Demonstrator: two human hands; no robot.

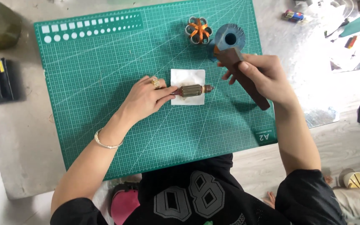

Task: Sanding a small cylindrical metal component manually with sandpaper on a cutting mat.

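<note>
Green gridded cutting mat (105,104) on a grey worktop.
Left hand (146,98) pinches the ribbed metal rotor (192,90), mid-frame on a white square cloth (187,77); right hand (263,77) grips a dark wooden block (246,81).

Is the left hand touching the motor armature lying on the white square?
Touching. The head view shows the left hand with fingertips pressed on the shaft end of the motor armature.

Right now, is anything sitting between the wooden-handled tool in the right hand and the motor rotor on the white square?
Nothing visible. The right hand holds the wooden-handled tool up and right of the rotor, with only bare green mat between them. The left hand pins the rotor's opposite end.
</note>
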